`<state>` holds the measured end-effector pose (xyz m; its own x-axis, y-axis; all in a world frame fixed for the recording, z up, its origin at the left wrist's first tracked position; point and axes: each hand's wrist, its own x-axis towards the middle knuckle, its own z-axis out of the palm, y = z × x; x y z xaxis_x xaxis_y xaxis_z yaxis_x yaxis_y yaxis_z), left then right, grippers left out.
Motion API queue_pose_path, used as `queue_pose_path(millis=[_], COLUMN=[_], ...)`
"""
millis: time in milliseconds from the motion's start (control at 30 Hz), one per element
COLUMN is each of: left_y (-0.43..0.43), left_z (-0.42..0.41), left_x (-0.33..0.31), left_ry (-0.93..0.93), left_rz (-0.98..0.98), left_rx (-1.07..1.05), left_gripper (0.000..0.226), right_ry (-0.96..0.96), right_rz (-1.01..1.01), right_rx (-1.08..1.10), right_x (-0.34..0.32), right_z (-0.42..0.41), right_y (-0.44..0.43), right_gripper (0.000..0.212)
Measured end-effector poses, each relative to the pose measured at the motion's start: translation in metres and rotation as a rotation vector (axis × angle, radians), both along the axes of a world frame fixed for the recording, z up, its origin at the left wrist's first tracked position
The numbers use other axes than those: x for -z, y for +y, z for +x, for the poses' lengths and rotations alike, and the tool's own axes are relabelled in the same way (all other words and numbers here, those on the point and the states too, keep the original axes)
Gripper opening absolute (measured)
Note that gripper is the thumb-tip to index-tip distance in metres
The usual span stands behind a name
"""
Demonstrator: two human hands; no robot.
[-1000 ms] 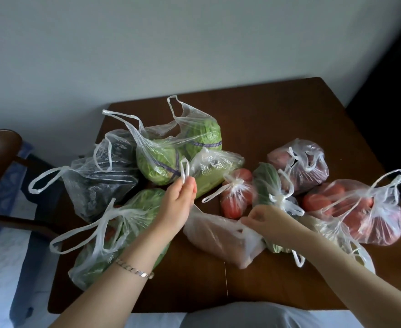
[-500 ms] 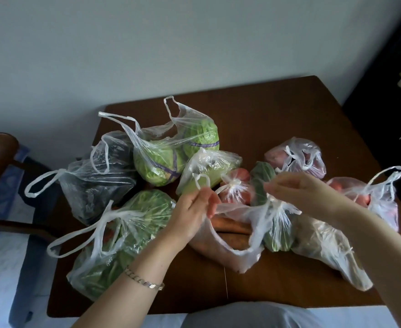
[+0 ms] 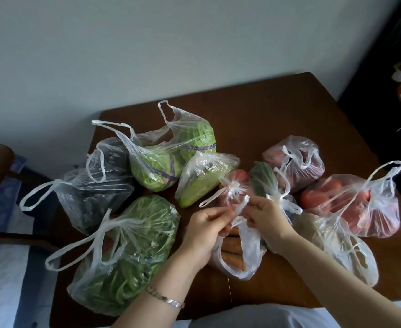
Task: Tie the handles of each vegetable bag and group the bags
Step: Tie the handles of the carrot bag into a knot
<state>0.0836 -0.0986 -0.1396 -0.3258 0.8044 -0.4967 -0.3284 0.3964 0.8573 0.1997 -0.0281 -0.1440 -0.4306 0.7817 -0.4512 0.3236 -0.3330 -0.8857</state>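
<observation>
My left hand [image 3: 205, 227] and right hand [image 3: 264, 215] pinch the handles [image 3: 241, 205] directly above the carrot bag [image 3: 238, 254], which lies just below them.

No legible text, labels or numbers anywhere in view.

Dim, flat daylight; pale wall [image 3: 147, 43] brightest, beyond fingers [image 3: 220, 215]. Soft glare on plastic bags [image 3: 123, 245] left and right of fingers. Shadows faint. Far right of fingers falls near-black. Wide-angle bending at edges; slight overall softness.
</observation>
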Motion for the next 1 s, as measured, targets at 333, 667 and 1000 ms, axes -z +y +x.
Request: queue_pose_path(millis=[333,667,1000], left_y=[0.010,-0.002,0.005], left_z=[0.004,-0.001,-0.016], left_x=[-0.006,0.010,0.008], left_ry=[0.191,0.621,0.107], left_rz=[-0.169,0.119,-0.010], left_rx=[-0.070,0.352,0.097], left_gripper=[0.011,0.017,0.008], right_ry=[0.133,-0.250,0.214], right_rz=[-0.030,0.110,-0.134], right_rx=[0.080,0.005,-0.271], right_x=[-0.008,0.012,0.001], right_z=[0.001,0.004,0.024], right_y=[-0.013,-0.003,-0.004], right_gripper=[0.023,0.019,0.036])
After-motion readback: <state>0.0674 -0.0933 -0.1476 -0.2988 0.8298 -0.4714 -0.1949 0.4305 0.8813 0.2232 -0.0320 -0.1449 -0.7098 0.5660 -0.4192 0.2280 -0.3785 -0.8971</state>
